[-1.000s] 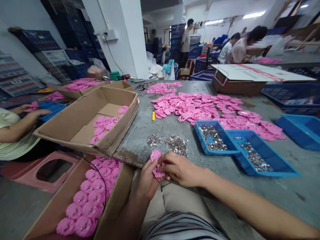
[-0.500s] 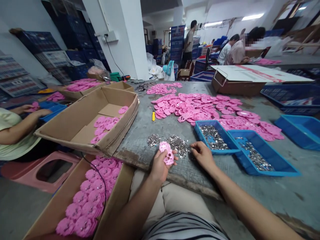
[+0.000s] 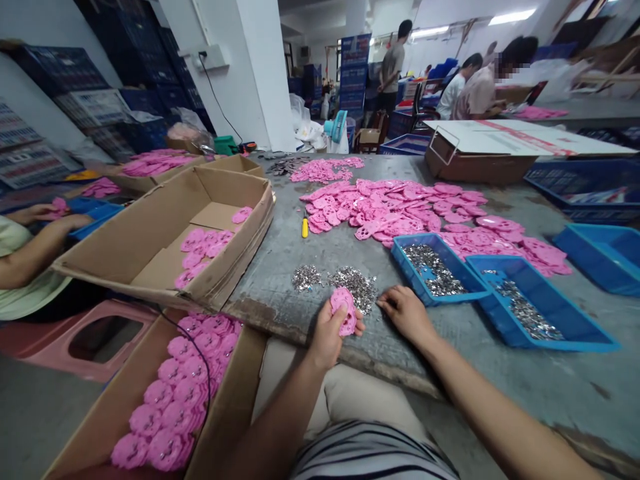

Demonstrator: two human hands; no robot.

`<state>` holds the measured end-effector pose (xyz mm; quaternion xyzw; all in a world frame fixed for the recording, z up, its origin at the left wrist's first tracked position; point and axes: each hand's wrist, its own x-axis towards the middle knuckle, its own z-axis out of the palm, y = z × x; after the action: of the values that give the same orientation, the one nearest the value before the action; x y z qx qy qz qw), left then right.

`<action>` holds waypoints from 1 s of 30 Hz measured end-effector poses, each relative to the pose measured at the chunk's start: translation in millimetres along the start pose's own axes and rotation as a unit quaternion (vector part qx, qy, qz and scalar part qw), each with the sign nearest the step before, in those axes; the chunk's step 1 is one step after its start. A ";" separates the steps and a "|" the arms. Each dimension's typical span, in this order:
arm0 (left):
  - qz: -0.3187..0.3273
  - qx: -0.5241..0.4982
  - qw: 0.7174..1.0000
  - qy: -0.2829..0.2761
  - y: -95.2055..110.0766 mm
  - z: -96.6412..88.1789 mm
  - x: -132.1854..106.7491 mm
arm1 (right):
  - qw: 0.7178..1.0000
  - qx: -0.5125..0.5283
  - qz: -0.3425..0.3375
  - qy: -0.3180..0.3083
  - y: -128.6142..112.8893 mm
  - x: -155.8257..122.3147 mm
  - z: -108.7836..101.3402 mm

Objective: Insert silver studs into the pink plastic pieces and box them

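A flat pink plastic piece with holes (image 3: 343,308) is held in my left hand (image 3: 327,337), the thumb lying across its face. My right hand (image 3: 406,313) rests low over the table, its thumb and fingertips pinched together; whatever is between them is too small to make out. Just left of those fingertips lies a pile of small silvery metal parts (image 3: 356,283). A smaller heap of metal parts (image 3: 306,277) sits farther left. Beyond my right hand stands a blue tray (image 3: 425,301) of metal parts, and beside it a second blue tray (image 3: 545,343).
A large heap of pink pieces (image 3: 390,207) spreads across the table (image 3: 270,267). A yellow-handled screwdriver (image 3: 305,227) lies to its left. Cardboard boxes (image 3: 125,290) with pink pieces stand at left, near a co-worker's arm (image 3: 35,243). A white-topped box (image 3: 525,137) is at back right.
My left hand has shifted slightly right with the pink piece, which is now turned differently in the fingers. My right hand stays beside the metal pile, still pinched. The camera view has shifted slightly.
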<state>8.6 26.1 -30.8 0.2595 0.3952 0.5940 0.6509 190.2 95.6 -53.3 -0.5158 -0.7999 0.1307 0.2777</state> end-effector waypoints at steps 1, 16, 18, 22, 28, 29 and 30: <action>0.000 0.006 1.000 0.001 -0.7 0.7 -0.3 | 1.000 0.005 0.001 0.003 1.1 -0.2 0.0; 0.007 0.019 1.000 0.002 -1.5 0.2 -0.4 | 0.980 0.140 0.090 0.105 -8.6 -2.5 -1.4; 0.007 0.020 1.000 0.003 -1.7 0.7 -0.2 | 0.980 0.146 0.078 0.110 -7.6 -2.5 -0.5; 0.020 0.022 0.999 0.024 -3.8 2.7 0.5 | 0.978 0.174 0.063 0.099 -11.0 -3.4 -2.6; 0.030 0.070 0.995 0.060 -6.5 5.5 2.9 | 0.954 0.288 0.023 -0.085 -42.4 -10.3 -11.1; 0.027 0.077 0.995 0.056 -6.4 5.2 3.3 | 0.947 0.301 0.024 -0.109 -48.1 -11.5 -11.6; 0.022 0.084 0.995 0.049 -6.3 4.8 3.6 | 0.943 0.308 0.027 -0.122 -52.9 -12.4 -11.8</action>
<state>16.1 29.2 -34.0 0.2928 0.4690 0.5851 0.5932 161.2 60.6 -21.3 -0.4064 -0.7340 0.4401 0.3201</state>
